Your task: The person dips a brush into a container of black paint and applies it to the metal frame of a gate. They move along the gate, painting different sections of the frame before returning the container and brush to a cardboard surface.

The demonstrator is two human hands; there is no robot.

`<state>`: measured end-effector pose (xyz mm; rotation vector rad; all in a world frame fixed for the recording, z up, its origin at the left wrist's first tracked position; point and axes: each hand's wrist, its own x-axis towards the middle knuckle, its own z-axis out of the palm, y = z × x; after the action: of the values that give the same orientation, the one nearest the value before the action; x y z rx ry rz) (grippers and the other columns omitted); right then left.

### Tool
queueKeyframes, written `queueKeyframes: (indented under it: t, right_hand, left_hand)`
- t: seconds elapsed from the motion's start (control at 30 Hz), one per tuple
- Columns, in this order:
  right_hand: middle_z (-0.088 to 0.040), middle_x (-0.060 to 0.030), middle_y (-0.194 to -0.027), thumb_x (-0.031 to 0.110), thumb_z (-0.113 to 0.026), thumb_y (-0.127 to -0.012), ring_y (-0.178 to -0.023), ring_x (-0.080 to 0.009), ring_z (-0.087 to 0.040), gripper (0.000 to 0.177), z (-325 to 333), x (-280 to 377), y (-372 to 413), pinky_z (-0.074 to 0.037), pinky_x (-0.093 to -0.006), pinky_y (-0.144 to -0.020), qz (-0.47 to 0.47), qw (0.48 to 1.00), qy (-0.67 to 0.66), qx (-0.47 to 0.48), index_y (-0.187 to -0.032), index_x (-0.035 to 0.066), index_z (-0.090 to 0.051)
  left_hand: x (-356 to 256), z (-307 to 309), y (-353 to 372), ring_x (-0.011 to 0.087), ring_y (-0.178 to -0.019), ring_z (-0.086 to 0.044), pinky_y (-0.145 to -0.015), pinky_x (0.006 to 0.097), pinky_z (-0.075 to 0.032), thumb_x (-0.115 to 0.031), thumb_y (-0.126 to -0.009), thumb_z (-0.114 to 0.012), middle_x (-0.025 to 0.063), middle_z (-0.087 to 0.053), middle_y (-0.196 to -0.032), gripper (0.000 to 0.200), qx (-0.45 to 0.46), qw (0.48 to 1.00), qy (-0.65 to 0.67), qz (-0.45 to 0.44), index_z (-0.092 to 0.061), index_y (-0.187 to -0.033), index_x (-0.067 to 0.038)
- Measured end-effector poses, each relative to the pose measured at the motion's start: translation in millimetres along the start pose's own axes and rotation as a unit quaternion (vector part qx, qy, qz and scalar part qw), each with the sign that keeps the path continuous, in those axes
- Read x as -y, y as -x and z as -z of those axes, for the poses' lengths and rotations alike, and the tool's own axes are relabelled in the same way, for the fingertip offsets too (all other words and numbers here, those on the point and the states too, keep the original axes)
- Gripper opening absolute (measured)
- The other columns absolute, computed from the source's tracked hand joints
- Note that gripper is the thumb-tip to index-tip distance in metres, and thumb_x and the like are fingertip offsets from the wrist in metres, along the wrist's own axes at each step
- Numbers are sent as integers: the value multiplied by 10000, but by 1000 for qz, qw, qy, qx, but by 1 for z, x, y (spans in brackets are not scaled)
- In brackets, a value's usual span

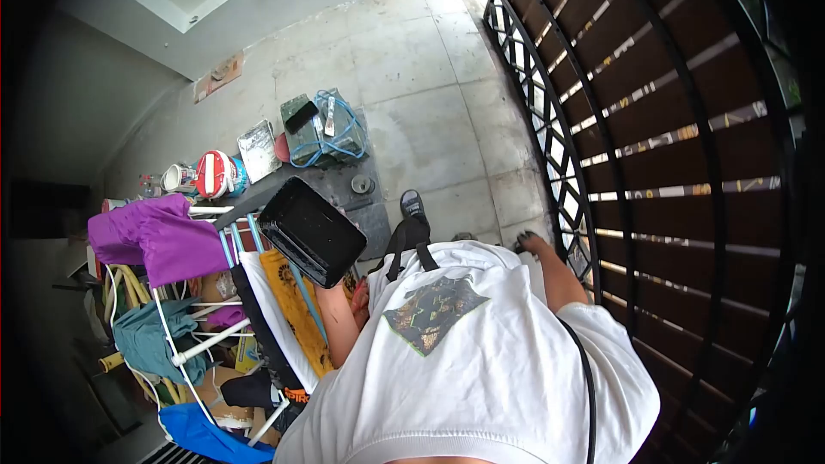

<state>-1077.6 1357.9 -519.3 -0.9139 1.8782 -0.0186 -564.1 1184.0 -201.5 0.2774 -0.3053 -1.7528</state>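
A black rectangular plastic tray (pixel 314 232), wet-looking and shiny inside, is tilted in front of my left side. My left forearm runs up to its lower edge, and my left hand (pixel 333 294) supports it, with the fingers mostly hidden under the tray. By the gate, my right hand (pixel 531 243) is low at my side. Its fingers look curled around something small and dark that I cannot make out. My shoe (pixel 413 205) shows on the tiles between the hands.
At left, a drying rack (pixel 210 345) carries a purple cloth (pixel 163 236) and other laundry. Beyond stand a red-and-white bucket (pixel 215 174), a paint-stained tray (pixel 258 148), a green box (pixel 302 142) with blue cord and a small tin (pixel 362 184). A slatted gate (pixel 653 155) lines the right.
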Motion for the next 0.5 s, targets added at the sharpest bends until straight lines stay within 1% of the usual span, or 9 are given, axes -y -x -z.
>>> queueKeyframes:
  t: [0.03,0.1,0.13,0.2,0.23,0.3,0.37,0.43,0.5]
  right_hand:
    - [-573,-225,-1190,530,-513,-837,-877,-300,-653,721,14,8,24,-527,-363,-752,-55,995,86,12,-1313,-6,-437]
    - [-664,-230,-905,538,-523,-819,-745,-324,-667,612,-6,-37,18,-516,-394,-714,-93,982,158,-45,-955,-43,-656]
    - [-667,-224,-829,522,-528,-818,-765,-339,-663,563,-15,-52,15,-510,-416,-730,-141,971,184,-51,-828,-20,-680]
    - [-607,-251,-1101,497,-509,-823,-1063,-362,-582,602,21,47,69,-456,-419,-908,-187,970,154,-17,-1067,-41,-624]
    - [-641,-153,-1105,514,-485,-850,-1127,-363,-534,576,25,70,67,-391,-441,-972,-217,964,154,10,-1188,59,-583]
    - [-655,-175,-1046,498,-502,-846,-1093,-352,-560,544,24,110,56,-420,-417,-945,-180,974,131,-45,-1143,55,-609]
    - [-639,-201,-1057,485,-511,-842,-1061,-354,-575,530,13,120,19,-444,-394,-910,-97,991,-10,-87,-1124,47,-612]
    - [-622,-213,-1083,476,-503,-846,-1050,-377,-571,527,18,157,-5,-452,-392,-891,-5,988,-86,-129,-1105,30,-610]
    - [-616,-212,-1087,484,-480,-859,-1057,-403,-552,521,39,216,-15,-448,-413,-883,2,981,-42,-191,-1095,39,-613]
  left_hand:
    - [-10,1,-16,311,-1275,-396,-1037,609,-253,-483,-939,-394,70,-360,-1442,563,-10,1000,-1,-1,-313,-1421,-202]
    - [-28,-7,-46,310,-1281,-389,-1040,606,-255,-485,-935,-402,76,-361,-1441,570,-7,1000,-11,-13,-320,-1416,-192]
    - [-37,-9,-63,308,-1287,-383,-1043,603,-257,-488,-931,-409,83,-361,-1439,576,1,1000,-25,-16,-326,-1412,-181]
    - [-57,50,-105,312,-1287,-382,-1046,608,-251,-475,-931,-417,88,-365,-1435,575,-19,999,28,-12,-330,-1409,-169]
    - [-65,73,-120,316,-1286,-381,-1049,613,-245,-463,-930,-425,94,-369,-1431,574,-44,996,79,9,-333,-1407,-156]
    - [-76,70,-130,317,-1286,-381,-1050,613,-244,-463,-931,-424,95,-370,-1430,575,-53,996,73,6,-333,-1406,-154]
    - [-85,65,-150,319,-1286,-380,-1051,614,-242,-463,-931,-421,98,-371,-1429,575,-57,997,54,16,-333,-1406,-150]
    - [-87,57,-183,322,-1286,-379,-1052,615,-240,-462,-932,-419,101,-373,-1427,576,-53,997,37,34,-333,-1405,-146]
    - [-86,51,-218,324,-1286,-379,-1053,616,-237,-462,-932,-417,104,-374,-1426,577,-44,997,23,54,-334,-1405,-141]
